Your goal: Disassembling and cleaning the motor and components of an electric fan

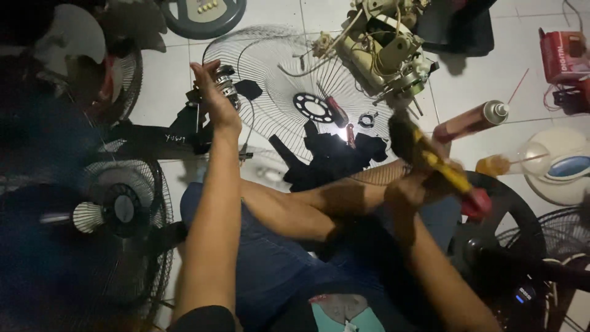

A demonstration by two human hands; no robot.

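head view: seated on the white tiled floor (166, 80) amid dismantled fans, a person's left hand (212, 98) closes its grip on a silver ribbed metal fan motor (225, 83) beside the round wire fan guard (276, 67). the right hand (409, 187) clasps a blurred yellow-handled brush (430, 160); steadying the motor firmly looks wise while brushing.

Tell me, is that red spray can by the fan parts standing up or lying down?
Lying down: the red spray can rests on its side on the tiled floor, capped end pointing right.
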